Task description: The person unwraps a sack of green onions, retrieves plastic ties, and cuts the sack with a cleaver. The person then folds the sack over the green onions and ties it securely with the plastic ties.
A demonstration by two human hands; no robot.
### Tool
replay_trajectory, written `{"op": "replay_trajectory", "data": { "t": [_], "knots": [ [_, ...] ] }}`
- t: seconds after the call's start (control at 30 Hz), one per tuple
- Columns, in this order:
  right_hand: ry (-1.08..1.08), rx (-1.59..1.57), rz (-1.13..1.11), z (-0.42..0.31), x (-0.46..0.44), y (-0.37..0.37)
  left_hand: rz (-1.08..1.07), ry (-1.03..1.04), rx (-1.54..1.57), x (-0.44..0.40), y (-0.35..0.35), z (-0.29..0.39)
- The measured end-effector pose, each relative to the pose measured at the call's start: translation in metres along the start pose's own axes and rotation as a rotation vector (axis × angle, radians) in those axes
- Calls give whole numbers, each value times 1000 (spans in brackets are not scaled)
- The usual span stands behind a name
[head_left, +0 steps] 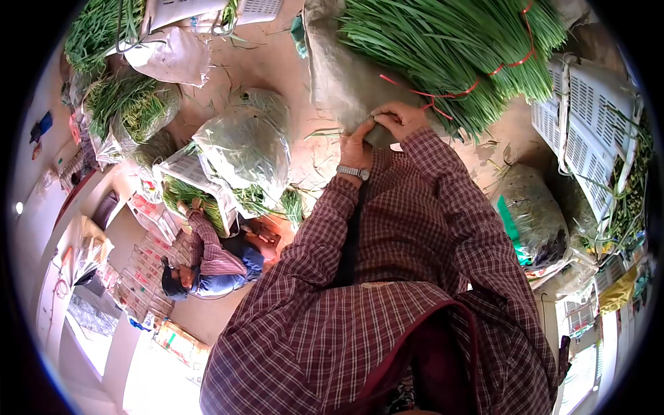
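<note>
Fingertips (377, 113) of the left hand (355, 148) and right hand (404, 122) are bent in and nearly brought together; whether anything's pinched honestly can't be made out.
Both arms are held out front in checked sleeves (453, 187), elbows bent, a watch (353, 171) worn on the left wrist. Just past the hands, a big bundle of long greens (443, 52), loosely circled by red string (484, 77), is laid partly over a grey sheet (335, 66).

Vivid green leaves (436, 52), bright red tie (453, 95)
The checked sleeves (470, 194) are maroon crossed with pale lines, the sack (342, 76) is dull grey-brown, the watch (351, 171) silvery, the slotted crate (588, 149) white.
</note>
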State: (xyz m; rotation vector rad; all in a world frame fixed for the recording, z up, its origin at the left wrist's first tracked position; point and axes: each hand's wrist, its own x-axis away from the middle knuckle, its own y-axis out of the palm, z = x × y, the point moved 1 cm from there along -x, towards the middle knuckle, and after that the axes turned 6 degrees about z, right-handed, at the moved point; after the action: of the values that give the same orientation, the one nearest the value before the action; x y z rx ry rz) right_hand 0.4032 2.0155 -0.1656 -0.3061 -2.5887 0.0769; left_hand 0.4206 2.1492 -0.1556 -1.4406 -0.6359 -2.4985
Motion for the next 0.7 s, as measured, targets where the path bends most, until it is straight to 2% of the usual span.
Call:
{"op": "replay_trajectory", "data": {
  "t": [0.03, 0.07, 0.13, 0.27, 0.33, 0.7],
  "knots": [
    [-104, -52, 34, 0, 2, 2, 9, 0, 10, 1, -2, -1],
    [-102, -48, 26, 2, 2, 2, -3, -20, 43, 0, -3, -1],
    [-108, 206, -5, -3, -1, -2, -15, -35, 79, 1, -3, 2],
    [-204, 322, -39, -1, -4, 0, -54, -26, 33, 5, 2, 10],
    [-184, 412, -112, -8, -4, 0, -30, 33, -193, 1, 4, 13],
    [-244, 388, -61, -1, -9, -3, -53, -56, -157, -1, 10, 18]
  ]
}}
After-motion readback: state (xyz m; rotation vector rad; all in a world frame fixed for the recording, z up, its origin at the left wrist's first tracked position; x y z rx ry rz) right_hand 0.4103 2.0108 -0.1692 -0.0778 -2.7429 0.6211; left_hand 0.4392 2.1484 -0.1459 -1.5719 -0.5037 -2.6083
